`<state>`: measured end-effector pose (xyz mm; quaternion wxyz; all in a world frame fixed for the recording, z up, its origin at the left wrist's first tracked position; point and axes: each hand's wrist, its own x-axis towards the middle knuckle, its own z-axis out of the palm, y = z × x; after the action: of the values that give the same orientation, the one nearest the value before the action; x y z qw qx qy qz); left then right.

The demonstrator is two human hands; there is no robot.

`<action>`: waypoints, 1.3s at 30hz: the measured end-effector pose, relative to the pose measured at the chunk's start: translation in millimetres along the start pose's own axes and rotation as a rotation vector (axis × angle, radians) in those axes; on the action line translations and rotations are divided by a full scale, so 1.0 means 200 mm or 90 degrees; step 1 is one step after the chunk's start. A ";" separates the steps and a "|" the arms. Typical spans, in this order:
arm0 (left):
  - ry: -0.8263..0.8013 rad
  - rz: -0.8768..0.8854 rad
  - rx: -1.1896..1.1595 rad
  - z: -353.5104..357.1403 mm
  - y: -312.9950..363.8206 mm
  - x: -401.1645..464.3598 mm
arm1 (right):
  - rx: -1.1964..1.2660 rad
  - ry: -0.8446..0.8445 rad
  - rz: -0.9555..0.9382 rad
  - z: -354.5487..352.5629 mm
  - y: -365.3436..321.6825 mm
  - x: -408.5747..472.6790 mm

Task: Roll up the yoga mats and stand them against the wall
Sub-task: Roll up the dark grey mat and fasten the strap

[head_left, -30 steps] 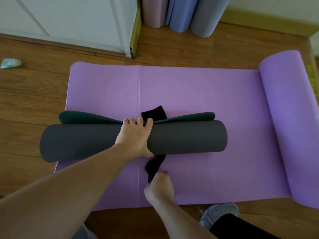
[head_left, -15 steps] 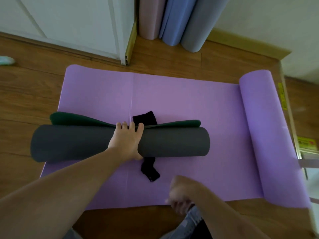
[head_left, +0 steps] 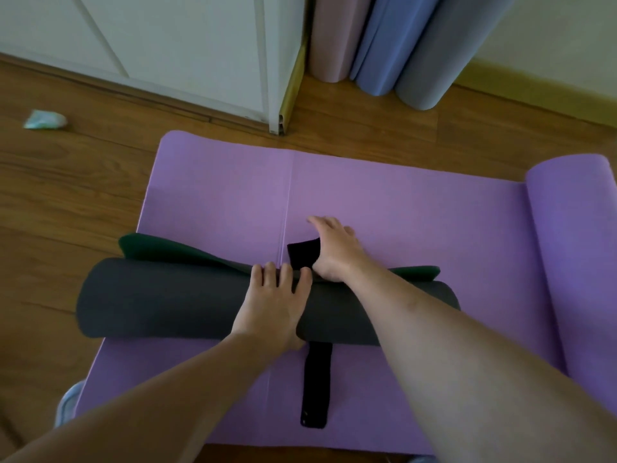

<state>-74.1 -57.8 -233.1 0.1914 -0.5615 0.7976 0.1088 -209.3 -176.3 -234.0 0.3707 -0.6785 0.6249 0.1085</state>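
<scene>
A rolled dark grey mat [head_left: 160, 299] with a green inner edge lies crosswise on a purple mat [head_left: 384, 208] spread on the floor. The purple mat's right end is partly rolled [head_left: 574, 248]. A black strap [head_left: 315, 385] runs under the grey roll; its near end lies flat toward me, its far end sticks up behind the roll. My left hand [head_left: 272, 305] presses on top of the grey roll, fingers spread over it. My right hand [head_left: 334, 248] reaches over the roll and grips the strap's far end [head_left: 302, 257].
Three rolled mats, pink [head_left: 330, 38], blue [head_left: 387, 41] and grey-blue [head_left: 444, 51], stand against the back wall. A white door frame [head_left: 277, 61] is at the back left. A small pale object [head_left: 45, 119] lies on the wooden floor at left.
My right hand let go of the strap's near end, drew back, then reached over the roll and took the strap's far end. My left hand stays on the roll.
</scene>
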 end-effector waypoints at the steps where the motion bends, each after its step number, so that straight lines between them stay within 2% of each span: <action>1: 0.005 -0.001 -0.004 0.00 0.00 0.01 | -0.031 -0.014 -0.022 0.02 0.00 0.03; 7: 0.016 0.001 -0.017 0.01 0.00 0.01 | -0.152 -0.045 0.032 0.05 0.07 0.11; 9: 0.018 -0.008 -0.016 0.01 0.00 0.00 | -0.107 0.017 0.028 0.00 0.07 0.07; 12: 0.018 -0.003 -0.020 0.01 0.00 0.00 | 0.034 0.182 0.040 -0.29 -0.03 0.02; 13: 0.015 -0.004 -0.018 0.01 0.00 0.00 | 0.011 0.186 0.015 -0.41 -0.09 -0.02; 16: 0.002 -0.009 -0.022 -0.01 0.01 0.00 | -0.171 0.094 -0.091 -0.56 -0.26 -0.21; 18: -0.004 -0.012 -0.022 -0.02 0.00 0.01 | -0.220 0.038 -0.108 -0.51 -0.28 -0.35; 22: 0.027 -0.003 -0.044 0.02 -0.01 0.01 | -0.197 -0.013 -0.123 -0.30 -0.19 -0.59; 28: 0.107 0.018 -0.122 0.04 -0.06 0.00 | -0.299 0.078 -0.260 0.07 -0.07 -0.81; 32: 0.192 0.008 -0.100 0.08 -0.08 0.01 | -0.304 0.130 -0.264 0.29 -0.02 -0.86; 34: 0.172 0.002 -0.101 0.07 -0.07 0.02 | -0.296 0.134 -0.245 0.34 0.01 -0.84; 39: -0.011 0.045 -0.217 -0.04 -0.19 0.08 | -0.358 0.083 -0.190 0.40 -0.03 -0.84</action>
<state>-44.8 -87.6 -231.6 0.0964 -0.5567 0.7850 0.2543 -210.8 3.4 -186.4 0.1392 -0.8440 0.4866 0.1776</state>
